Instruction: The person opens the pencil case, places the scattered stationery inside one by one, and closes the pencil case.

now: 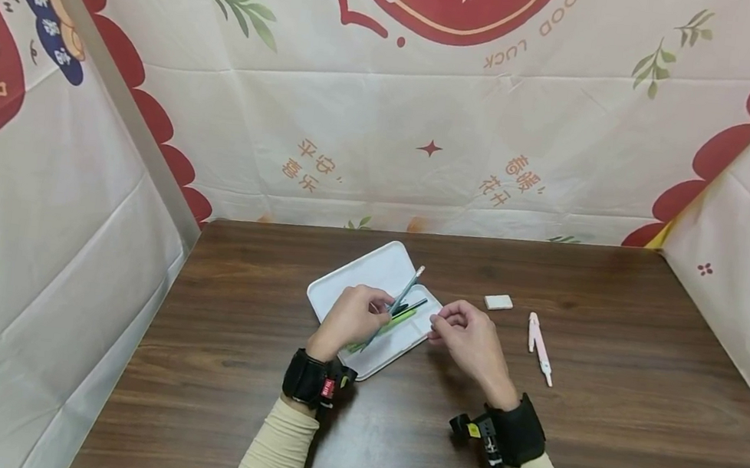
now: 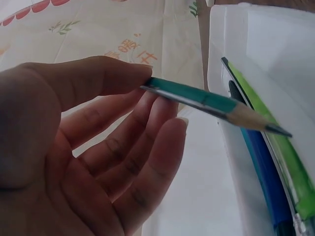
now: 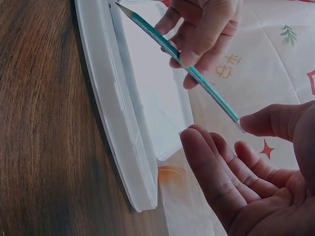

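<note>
Green pencil (image 2: 197, 99) diagonal in left hand (image 1: 353, 315), tip (image 2: 278, 129) near-left.

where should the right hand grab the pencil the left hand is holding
Probably best by its blunt end, pinched from the right: the left hand pinches the pencil farther down the shaft, so this end sticks out free, while the sharpened tip points away from the right hand.
</note>
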Demonstrator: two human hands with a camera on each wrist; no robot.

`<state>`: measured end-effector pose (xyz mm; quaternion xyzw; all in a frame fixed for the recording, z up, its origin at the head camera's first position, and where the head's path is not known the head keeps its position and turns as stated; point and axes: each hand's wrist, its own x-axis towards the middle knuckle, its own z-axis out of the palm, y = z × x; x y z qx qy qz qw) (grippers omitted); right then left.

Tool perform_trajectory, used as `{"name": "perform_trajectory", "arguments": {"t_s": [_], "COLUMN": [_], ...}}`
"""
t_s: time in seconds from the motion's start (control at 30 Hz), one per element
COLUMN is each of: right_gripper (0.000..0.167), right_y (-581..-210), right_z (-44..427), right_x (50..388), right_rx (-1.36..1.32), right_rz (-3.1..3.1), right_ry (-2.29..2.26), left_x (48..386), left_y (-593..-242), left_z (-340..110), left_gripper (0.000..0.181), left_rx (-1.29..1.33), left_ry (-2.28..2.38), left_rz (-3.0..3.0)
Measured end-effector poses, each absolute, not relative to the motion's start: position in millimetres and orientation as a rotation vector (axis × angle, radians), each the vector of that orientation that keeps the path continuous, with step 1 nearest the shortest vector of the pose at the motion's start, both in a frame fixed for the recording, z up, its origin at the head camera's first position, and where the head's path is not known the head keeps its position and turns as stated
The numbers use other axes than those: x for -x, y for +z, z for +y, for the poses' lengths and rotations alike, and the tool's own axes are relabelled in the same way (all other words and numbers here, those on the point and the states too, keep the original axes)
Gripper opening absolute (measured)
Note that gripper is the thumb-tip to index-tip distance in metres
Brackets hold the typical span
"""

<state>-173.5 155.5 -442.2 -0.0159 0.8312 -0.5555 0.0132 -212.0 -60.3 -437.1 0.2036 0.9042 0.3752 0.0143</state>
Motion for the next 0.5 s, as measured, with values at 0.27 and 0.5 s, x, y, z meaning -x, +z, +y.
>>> {"name": "perform_trajectory", "arguments": {"t_s": [0.27, 0.5], "right_gripper": [0.014, 0.014], "right_y": [-443.8, -444.4], "right_z": [155.3, 154.9], "right_x": [173.8, 173.2], "right_rx": [0.07, 0.089], "right_rz": [2.588, 2.603], "right_ry": [-1.725, -1.704], "left_x": [214.2, 214.6], "left_y": [-439.8, -440.0], "left_z": [-63.2, -64.8], "left_gripper": [0.024, 0.024], "left_rx": [-0.63, -0.592], "left_ry": [1.158, 1.142], "left_rz": [2.799, 2.8]}}
